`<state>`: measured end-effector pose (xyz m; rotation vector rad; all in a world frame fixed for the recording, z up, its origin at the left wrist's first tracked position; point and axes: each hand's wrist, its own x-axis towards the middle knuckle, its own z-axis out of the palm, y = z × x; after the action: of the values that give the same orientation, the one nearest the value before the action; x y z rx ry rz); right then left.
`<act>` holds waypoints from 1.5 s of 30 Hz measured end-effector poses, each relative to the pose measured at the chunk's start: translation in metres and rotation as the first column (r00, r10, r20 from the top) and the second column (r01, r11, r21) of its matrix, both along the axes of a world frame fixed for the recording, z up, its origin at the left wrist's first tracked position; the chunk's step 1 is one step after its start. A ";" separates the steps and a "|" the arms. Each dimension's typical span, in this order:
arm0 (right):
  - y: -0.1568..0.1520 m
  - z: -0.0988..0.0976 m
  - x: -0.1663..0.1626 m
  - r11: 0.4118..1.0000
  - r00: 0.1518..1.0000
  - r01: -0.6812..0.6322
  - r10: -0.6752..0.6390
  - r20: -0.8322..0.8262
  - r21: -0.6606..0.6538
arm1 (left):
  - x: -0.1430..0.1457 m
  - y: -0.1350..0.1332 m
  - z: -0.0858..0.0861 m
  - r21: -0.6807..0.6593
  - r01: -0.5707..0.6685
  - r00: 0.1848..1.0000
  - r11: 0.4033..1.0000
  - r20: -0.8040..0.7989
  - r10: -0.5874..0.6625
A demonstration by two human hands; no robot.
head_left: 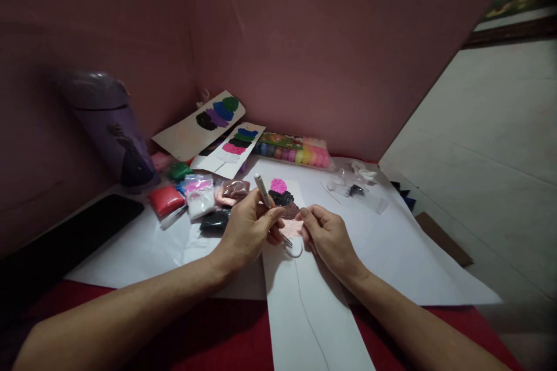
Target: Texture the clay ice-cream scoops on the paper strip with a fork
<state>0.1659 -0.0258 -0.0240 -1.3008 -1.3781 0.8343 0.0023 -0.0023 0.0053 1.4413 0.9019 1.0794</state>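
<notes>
My left hand (252, 220) is closed around a slim pen-shaped tool (262, 190), whose pale ribbed end sticks up above the fingers. Its metal tip points down at a looped white strip of clay (296, 250) on a long white paper card (311, 307). Above that strip the card carries textured patches of peach clay (292, 228), brown, black clay (282, 197) and bright pink clay (278, 186). A thin curved line runs down the card toward me. My right hand (324, 232) pinches its fingertips together at the card's right edge, beside the peach patch; what lies between them is hidden.
Bags of red clay (166, 201), white clay (201, 203) and black clay (215, 222) lie left. Behind are two painted-looking cards (204, 153) and a clay pack (293, 151). A purple tumbler (104, 127) and dark phone-like slab (87, 237) stand left; clear plastic scraps (357, 191) lie right.
</notes>
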 end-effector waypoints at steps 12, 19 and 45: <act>0.000 0.000 -0.001 1.000 0.995 -0.025 0.024 0.098 0.001 | -0.002 0.001 -0.001 0.043 0.047 0.997 0.998 -0.065 -0.045; 0.000 0.001 -0.001 1.000 0.990 -0.027 0.025 0.139 0.015 | -0.003 0.004 0.001 0.032 0.043 0.997 0.999 -0.057 -0.041; 0.000 0.000 0.000 0.999 0.989 -0.033 0.032 0.146 0.005 | -0.014 0.004 -0.003 0.501 -0.115 0.934 0.858 -0.239 0.264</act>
<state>0.1655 -0.0260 -0.0241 -1.3594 -1.5193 0.7673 -0.0114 0.0020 0.0024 2.0041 1.0564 1.3196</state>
